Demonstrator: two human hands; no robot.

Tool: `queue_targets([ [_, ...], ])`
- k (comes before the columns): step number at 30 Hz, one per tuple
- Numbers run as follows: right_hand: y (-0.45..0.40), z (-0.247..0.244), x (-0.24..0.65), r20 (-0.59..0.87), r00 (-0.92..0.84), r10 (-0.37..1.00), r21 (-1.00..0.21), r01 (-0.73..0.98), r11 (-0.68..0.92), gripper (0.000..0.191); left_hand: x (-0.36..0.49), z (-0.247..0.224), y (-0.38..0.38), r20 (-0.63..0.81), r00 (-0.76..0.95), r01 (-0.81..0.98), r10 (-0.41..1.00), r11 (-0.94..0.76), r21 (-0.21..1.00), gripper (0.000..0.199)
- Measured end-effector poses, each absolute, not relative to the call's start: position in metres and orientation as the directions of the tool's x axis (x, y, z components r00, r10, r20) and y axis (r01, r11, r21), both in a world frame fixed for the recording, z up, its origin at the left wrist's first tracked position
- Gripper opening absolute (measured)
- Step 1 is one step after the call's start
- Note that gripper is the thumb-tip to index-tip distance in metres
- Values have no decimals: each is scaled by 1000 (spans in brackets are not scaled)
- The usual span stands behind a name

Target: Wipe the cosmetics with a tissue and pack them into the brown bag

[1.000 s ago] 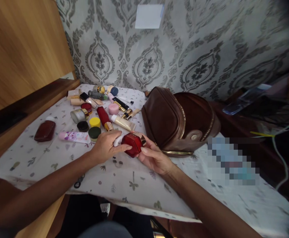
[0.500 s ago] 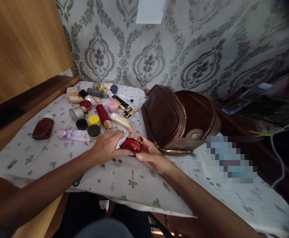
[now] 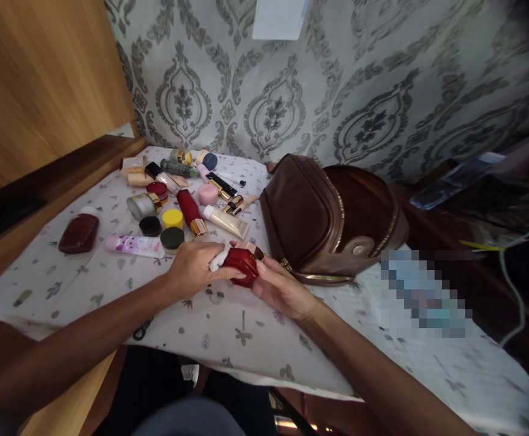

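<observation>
A small dark-red glass bottle [image 3: 240, 259] with a shiny cap end is held between my hands, above the front part of the table. My right hand [image 3: 286, 289] is closed on its right end, thumb towards me. My left hand [image 3: 192, 266] is closed on a crumpled white cloth [image 3: 220, 257], pressed to the bottle's left side. The left thumb lies along the bottle's front. Just beyond my hands are a cream tube [image 3: 225, 220] and a red bottle with a gold cap [image 3: 190, 211]. A dark-green-lidded jar [image 3: 172, 240] stands close to my left hand.
A brown leather bag [image 3: 307, 212] with its zip undone stands right of my hands. Several jars, tubes and bottles cover the table's back left, with a pink-and-purple tube [image 3: 134, 245] and a brown-red bottle [image 3: 79, 232] nearer the left. A blurred-out item [image 3: 423, 293] lies at right.
The bottle has turned in my hands, so its lettering is mostly out of sight. My left thumb has shifted onto its front, and my right fingers have moved to its end.
</observation>
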State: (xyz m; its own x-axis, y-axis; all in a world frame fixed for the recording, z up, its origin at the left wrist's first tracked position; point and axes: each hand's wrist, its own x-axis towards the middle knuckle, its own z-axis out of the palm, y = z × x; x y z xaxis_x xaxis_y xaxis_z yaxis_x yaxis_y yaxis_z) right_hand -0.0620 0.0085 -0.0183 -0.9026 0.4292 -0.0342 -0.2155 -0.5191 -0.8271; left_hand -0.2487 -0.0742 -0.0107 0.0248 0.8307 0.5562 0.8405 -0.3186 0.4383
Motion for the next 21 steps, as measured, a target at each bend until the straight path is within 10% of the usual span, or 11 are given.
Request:
queue_targets([
  [14, 13, -12, -62, -76, -883, 462, -729, -267, -630, 34, -250, -4, -70, 350, -125, 480, 928, -252, 840, 52],
  [21, 14, -12, -61, -90, -877, 471, -734, -262, -627, 42, -243, 5, -71, 378, -103, 507, 920, -278, 816, 19],
])
